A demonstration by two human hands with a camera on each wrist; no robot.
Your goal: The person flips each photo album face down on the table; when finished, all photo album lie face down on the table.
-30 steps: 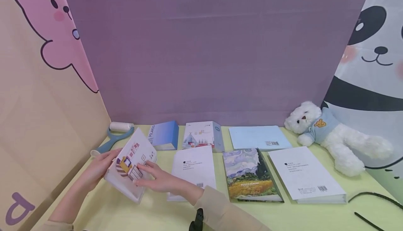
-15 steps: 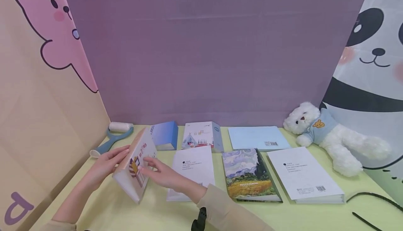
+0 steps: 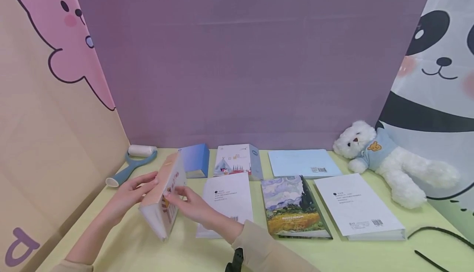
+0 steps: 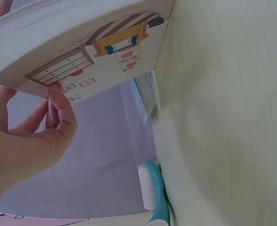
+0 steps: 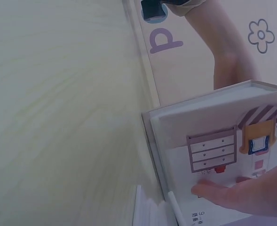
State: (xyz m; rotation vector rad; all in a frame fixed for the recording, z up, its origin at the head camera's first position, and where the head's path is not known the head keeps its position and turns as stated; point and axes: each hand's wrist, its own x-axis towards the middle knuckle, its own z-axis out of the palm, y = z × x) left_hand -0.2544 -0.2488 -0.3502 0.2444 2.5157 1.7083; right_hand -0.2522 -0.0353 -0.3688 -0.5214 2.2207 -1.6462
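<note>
Both hands hold a thick photo album [image 3: 168, 198] upright at the left of the table, close over its surface. Its peach side faces left and up, and its white cover shows drawings of drawers and a striped chair. My left hand [image 3: 127, 196] grips it from the left, fingertips on the peach side. In the left wrist view, a finger of my left hand [image 4: 35, 136] lies against an illustrated face. My right hand [image 3: 196, 208] holds the right side. On the illustrated cover [image 5: 213, 150], the thumb of my right hand [image 5: 251, 193] shows in the right wrist view.
A blue-handled lint roller [image 3: 133, 163] lies back left. A blue book [image 3: 196, 161], a tent-print album [image 3: 237, 161] and a light blue one [image 3: 303, 163] line the back. White albums [image 3: 229, 200] [image 3: 359, 206] flank a landscape-covered album [image 3: 296, 206]. A teddy bear [image 3: 389, 152] lies right.
The photo album has turned from showing its illustrated cover to showing more of its peach side, and has shifted slightly right. Both hands have moved with it.
</note>
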